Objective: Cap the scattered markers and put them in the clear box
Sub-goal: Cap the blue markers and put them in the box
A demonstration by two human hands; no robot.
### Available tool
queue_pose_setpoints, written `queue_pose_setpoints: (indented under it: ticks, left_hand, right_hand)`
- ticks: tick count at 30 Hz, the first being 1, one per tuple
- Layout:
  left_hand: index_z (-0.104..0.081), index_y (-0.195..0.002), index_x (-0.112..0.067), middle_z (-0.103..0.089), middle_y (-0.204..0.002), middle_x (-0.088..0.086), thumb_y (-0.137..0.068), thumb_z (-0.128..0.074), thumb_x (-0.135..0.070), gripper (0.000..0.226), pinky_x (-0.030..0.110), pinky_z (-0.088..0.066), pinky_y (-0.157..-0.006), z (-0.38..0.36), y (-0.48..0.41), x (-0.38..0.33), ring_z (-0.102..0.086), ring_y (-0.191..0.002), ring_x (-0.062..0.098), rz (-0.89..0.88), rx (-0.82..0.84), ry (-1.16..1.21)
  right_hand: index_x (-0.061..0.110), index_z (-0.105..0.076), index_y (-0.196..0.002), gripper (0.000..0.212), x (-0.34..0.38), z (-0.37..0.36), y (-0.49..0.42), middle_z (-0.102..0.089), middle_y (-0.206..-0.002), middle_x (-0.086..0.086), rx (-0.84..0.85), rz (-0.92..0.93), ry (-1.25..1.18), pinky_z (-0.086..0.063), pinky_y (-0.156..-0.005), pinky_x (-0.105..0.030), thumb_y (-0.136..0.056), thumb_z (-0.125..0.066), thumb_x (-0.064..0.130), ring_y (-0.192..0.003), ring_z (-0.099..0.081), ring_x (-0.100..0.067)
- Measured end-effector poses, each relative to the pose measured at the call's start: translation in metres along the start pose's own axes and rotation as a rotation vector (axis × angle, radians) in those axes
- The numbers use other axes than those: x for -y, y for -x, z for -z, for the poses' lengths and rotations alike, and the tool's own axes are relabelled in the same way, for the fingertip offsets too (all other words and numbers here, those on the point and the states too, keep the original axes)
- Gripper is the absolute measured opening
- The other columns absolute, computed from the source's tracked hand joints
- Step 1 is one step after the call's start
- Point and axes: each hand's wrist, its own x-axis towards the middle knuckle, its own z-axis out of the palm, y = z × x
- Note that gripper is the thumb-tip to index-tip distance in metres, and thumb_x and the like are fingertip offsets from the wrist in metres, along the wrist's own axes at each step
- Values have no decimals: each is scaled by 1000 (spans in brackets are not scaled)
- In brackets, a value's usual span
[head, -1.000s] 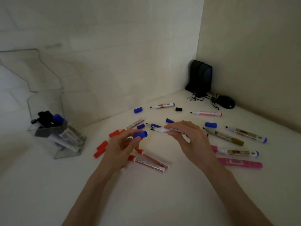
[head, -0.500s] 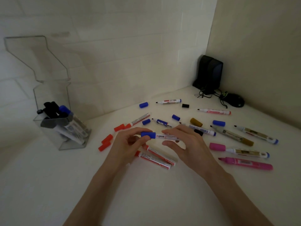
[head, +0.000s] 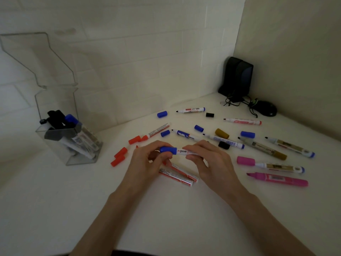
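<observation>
Okay, white marker (head: 181, 152) w/ blue cap (head: 167, 150).

Reaches in with two bare forearms, from 7 o'clock on the left and 5 o'clock on the right, converging toward the centre. Pinches the blue cap (head: 167, 150) with the left hand (head: 145, 161), curled fingers (head: 156, 145) over the top and thumb beneath. Grips the marker (head: 181, 152) by its white barrel with the right hand (head: 214, 163), at 3 o'clock of the left, fingers curled over it, thumb under, palm turned down and toward 9 o'clock.
</observation>
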Motion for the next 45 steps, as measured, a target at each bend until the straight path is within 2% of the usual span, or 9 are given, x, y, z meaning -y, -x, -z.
queue_pose_setpoints:
  ticks: [11,19,23,25,28,32,36,41,45]
  left_hand:
    - [-67,-114,-37,-68,-103,-22,-100,-60,-23,21,12,-52,-83,4,-1,2,-64,-94,-9,39,-5,62]
    - [-67,-118,-24,-70,-110,-12,-98,-62,-14,23,30,-64,-74,7,-4,3,-75,-88,14,65,-46,209]
    - [-65,-119,-19,-70,-110,-2,-98,-61,-16,22,36,-65,-72,9,-6,4,-75,-86,18,64,-76,214]
    - [-65,-120,-17,-71,-109,-1,-98,-61,-18,23,35,-65,-73,9,-6,4,-75,-85,18,49,-90,201]
    - [-65,-121,-13,-71,-108,-5,-99,-61,-17,23,32,-64,-76,9,-6,4,-75,-83,17,27,-103,191]
    - [-65,-121,-13,-72,-107,-5,-99,-61,-16,22,34,-64,-78,9,-6,5,-75,-82,17,26,-104,190]
    - [-65,-121,-14,-71,-109,-3,-98,-62,-18,24,43,-65,-78,8,-6,5,-75,-84,17,33,-116,184]
    - [-66,-121,-15,-70,-112,-3,-97,-65,-16,24,39,-63,-84,8,-7,7,-74,-85,15,10,-157,171]
    - [-66,-122,-15,-70,-112,-6,-98,-64,-15,24,33,-63,-82,8,-7,10,-74,-85,14,2,-171,171]
  right_hand:
    - [28,-66,-125,35,-7,13,0,-63,-96,17,50,-27,-72,-37,-66,-5,-99,-48,41,-75,-50,7]
    - [23,-65,-125,37,-14,18,1,-62,-89,13,29,-87,-92,-38,-66,-10,-103,-42,41,-78,-56,-2]
    - [18,-66,-90,33,-11,22,-1,-56,-68,1,90,-278,-411,-36,-57,-21,-104,-41,35,-57,-46,-6]
    - [8,-67,-97,37,-9,29,-3,-60,-77,-17,126,-480,-719,-37,-61,-35,-106,-40,31,-64,-46,-24]
    - [3,-65,-119,31,-6,40,-7,-66,-86,-13,130,-771,-1238,-47,-67,-32,-105,-42,19,-75,-56,-22]
    - [5,-66,-123,32,-7,44,-7,-69,-94,-9,180,-889,-1428,-53,-72,-28,-105,-43,18,-81,-63,-17]
    - [11,-66,-120,25,-5,42,-6,-74,-103,-9,138,-825,-1196,-57,-76,-28,-102,-50,17,-87,-71,-21]
    - [28,-66,-105,15,-6,22,-2,-65,-97,13,226,-569,-171,-47,-77,-18,-91,-69,32,-90,-61,-3]
    - [30,-65,-109,23,-8,8,1,-55,-100,12,293,-407,129,-35,-82,-22,-90,-66,43,-103,-46,-8]
